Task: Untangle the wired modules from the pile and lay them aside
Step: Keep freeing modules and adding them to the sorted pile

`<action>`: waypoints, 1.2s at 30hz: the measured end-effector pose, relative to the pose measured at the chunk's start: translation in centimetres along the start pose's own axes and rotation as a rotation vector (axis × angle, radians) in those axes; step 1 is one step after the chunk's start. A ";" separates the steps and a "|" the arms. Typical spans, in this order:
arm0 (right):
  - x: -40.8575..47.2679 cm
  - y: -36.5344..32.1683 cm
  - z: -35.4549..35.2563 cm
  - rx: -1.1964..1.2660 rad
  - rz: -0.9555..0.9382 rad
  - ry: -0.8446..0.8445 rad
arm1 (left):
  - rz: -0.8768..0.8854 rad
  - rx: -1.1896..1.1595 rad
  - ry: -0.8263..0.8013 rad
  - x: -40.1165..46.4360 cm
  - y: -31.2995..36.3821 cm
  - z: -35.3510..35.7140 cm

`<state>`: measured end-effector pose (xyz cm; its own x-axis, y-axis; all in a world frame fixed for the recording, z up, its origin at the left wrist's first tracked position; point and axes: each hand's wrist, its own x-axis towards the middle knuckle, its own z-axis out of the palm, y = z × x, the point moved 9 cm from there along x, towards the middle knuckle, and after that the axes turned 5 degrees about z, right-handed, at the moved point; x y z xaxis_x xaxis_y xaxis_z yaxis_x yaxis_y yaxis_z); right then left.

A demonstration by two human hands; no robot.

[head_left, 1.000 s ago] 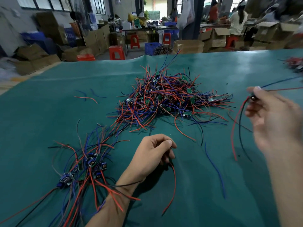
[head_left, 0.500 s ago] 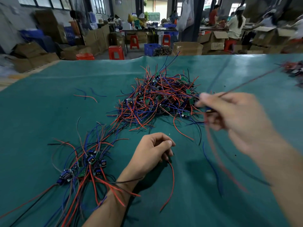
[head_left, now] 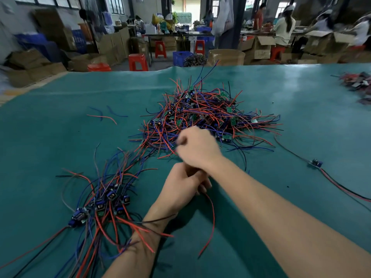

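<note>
R hand (head_left: 197,149) is at the near edge of the pile (head_left: 206,117), fingers curled. It's blurred, so can't tell if it's got a wire or nothing. Pile = tangle of red/blue/black leads w/ small green boards, mid worktop (head_left: 301,93).

L hand (head_left: 180,187) sits on the worktop just below the R one, fingers curled round a red wire (head_left: 210,217) that trails out toward me. R wrist crosses just above L knuckles, touching or nearly so.

Sorted batch (head_left: 104,199) lies left of my L forearm: blue modules bunched together, leads fanned out, a few draped over the forearm.

One single module (head_left: 315,163) lies well apart on the right, red+black leads running off toward frame edge.

Three loose wire offcuts (head_left: 102,115) far left of pile. Another blurry heap (head_left: 357,82) at far right edge.
</note>
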<state>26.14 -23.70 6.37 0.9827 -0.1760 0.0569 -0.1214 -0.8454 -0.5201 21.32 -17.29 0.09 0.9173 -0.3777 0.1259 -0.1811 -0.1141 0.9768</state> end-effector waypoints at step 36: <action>-5.3 8.7 -1.9 0.493 0.001 -0.021 | 0.001 -0.271 0.110 0.5 -0.6 -1.2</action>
<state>19.66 -31.08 3.15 0.9859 -0.1623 0.0415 -0.0467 -0.5047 -0.8620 22.31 -16.33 -0.27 0.9527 -0.2744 0.1309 -0.0945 0.1417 0.9854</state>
